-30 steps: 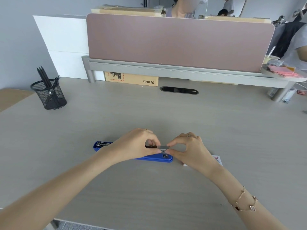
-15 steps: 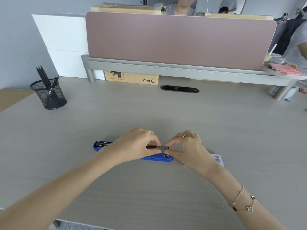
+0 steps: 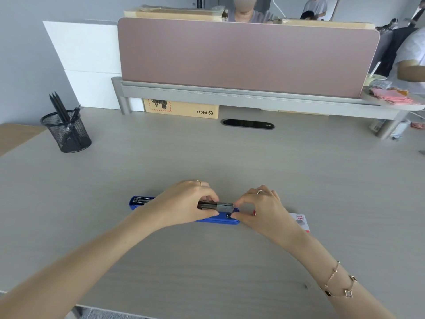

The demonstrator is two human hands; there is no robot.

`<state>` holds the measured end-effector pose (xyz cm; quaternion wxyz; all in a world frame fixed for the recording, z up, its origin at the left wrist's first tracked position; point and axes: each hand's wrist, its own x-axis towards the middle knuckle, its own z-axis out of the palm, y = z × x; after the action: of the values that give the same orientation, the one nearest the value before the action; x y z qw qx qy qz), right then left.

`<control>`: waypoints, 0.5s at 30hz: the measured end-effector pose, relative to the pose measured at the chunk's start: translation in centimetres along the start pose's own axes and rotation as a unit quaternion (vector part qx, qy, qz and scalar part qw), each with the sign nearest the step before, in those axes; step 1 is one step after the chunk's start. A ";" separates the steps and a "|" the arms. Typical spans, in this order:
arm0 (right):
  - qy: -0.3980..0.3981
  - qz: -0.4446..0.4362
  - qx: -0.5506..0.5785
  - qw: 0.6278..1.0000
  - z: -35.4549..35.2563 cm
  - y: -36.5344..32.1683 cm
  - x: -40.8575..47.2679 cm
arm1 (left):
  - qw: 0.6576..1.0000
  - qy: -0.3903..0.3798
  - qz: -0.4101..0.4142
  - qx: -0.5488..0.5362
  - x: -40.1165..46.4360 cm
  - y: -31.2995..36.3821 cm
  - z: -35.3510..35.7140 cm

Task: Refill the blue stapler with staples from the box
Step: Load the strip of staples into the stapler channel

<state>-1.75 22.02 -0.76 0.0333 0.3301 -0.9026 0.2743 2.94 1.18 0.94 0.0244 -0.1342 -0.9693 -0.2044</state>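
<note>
Near the middle of the desk [image 3: 230,157], toward its front edge, both sets of fingertips meet over the metal magazine [image 3: 217,207] of the blue stapler [image 3: 213,219]. The left hand [image 3: 181,207] curls over the stapler from the left side, thumb below and fingers above, pinched on the dark grey rail where it rises off the blue base. The right hand [image 3: 262,212] comes in from the right, thumb and forefinger closed on the rail's right end, just at the tip of the base; whether a strip of staples sits between those fingertips cannot be told. A ring shows on each hand, and a chain bracelet [image 3: 338,284] with small charms circles the right wrist.

The stapler lies flat and lengthwise, parallel to the desk's front edge, opened out so that its blue top [image 3: 140,201] stretches left past the left hand, metal channel facing up. Just right of the right hand, partly hidden behind it, the white staple box [image 3: 301,221] with red print rests on the desk surface.

Farther out, a black mesh pen cup [image 3: 66,132] with dark pencils stands near the left edge. Along the back edge runs a grey rail carrying a pink divider panel [image 3: 248,56], with a brown cardboard box [image 3: 181,108] under it and an oval cable grommet [image 3: 248,123] in front.
</note>
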 end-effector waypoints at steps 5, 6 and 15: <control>-0.019 0.007 0.006 1.000 -0.1 0.0 -0.6 | 1.000 -0.005 -0.029 0.007 -1.4 -2.7 -0.5; -0.025 0.005 0.001 1.000 -0.2 0.0 -0.6 | 0.999 -0.004 -0.036 0.008 -1.8 -3.3 -0.7; -0.032 0.008 -0.003 0.999 0.2 0.3 -0.7 | 0.996 -0.020 -0.081 0.022 -5.4 -7.8 -3.0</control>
<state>-1.40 22.50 -1.19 0.0031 0.3318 -0.9065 0.2610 6.02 -8.22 0.11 -0.0085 -0.0587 -0.9816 -0.1813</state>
